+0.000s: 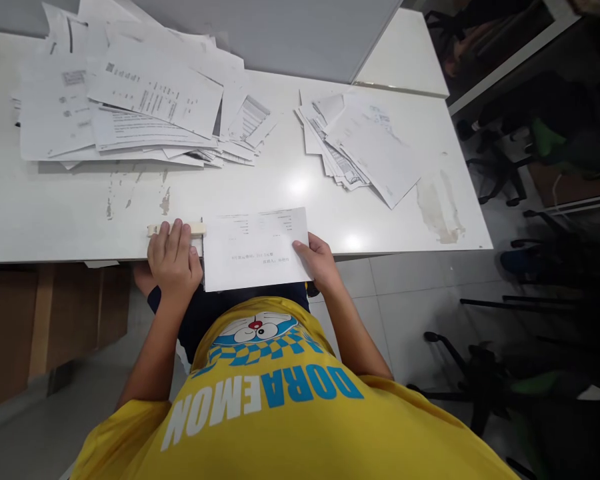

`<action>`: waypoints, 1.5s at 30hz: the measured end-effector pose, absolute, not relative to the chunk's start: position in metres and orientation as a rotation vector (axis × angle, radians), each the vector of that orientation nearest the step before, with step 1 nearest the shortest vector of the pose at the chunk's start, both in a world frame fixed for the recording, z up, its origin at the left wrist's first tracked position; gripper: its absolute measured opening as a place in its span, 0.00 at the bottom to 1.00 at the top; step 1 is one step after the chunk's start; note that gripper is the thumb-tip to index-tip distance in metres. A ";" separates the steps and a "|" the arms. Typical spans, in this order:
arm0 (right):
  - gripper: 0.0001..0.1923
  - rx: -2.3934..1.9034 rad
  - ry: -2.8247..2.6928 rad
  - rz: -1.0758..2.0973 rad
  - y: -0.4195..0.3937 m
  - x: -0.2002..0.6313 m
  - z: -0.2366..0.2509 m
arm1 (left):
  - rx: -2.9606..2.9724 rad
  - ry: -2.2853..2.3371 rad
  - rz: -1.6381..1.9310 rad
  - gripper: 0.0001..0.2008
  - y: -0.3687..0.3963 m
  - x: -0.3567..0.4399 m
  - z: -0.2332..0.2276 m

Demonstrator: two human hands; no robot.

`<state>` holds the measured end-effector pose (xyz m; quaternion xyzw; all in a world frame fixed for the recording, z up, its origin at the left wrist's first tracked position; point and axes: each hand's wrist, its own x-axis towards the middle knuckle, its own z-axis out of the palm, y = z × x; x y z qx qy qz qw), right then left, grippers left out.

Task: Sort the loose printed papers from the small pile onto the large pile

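Printed paper (255, 250) extends over the table's front edge. My right hand (321, 261) grips its right side, thumb on top and the other fingers underneath. My left hand (174, 259) lies on a narrow cream-coloured device (197, 229) at the paper's left edge, with its fingers pressed together over it. Most of that device is hidden under the fingers, so its exact kind cannot be made out. A dark line runs along the paper's left edge beside it. How many sheets are in my right hand cannot be told.
A large untidy heap of printed papers (155, 93) lies at the back left of the white table (260, 187). A smaller pile of papers (375, 147) sits to the right. A grey panel (300, 33) stands behind. Office chairs (480, 373) are on the floor at right.
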<state>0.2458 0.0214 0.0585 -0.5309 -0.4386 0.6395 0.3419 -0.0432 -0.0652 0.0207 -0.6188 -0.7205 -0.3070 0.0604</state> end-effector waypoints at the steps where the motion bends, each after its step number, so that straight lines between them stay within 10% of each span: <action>1: 0.22 -1.382 -1.141 1.659 0.022 0.246 0.057 | -1.884 -2.185 -0.907 0.26 -0.066 -0.044 0.021; 34: 0.22 -1.357 -1.284 1.511 0.027 0.260 0.085 | -1.940 -2.113 -0.961 0.27 -0.066 -0.050 0.023; 45: 0.22 -1.038 -1.569 1.252 0.206 0.114 0.126 | -1.789 -1.991 -0.877 0.38 -0.152 -0.029 -0.026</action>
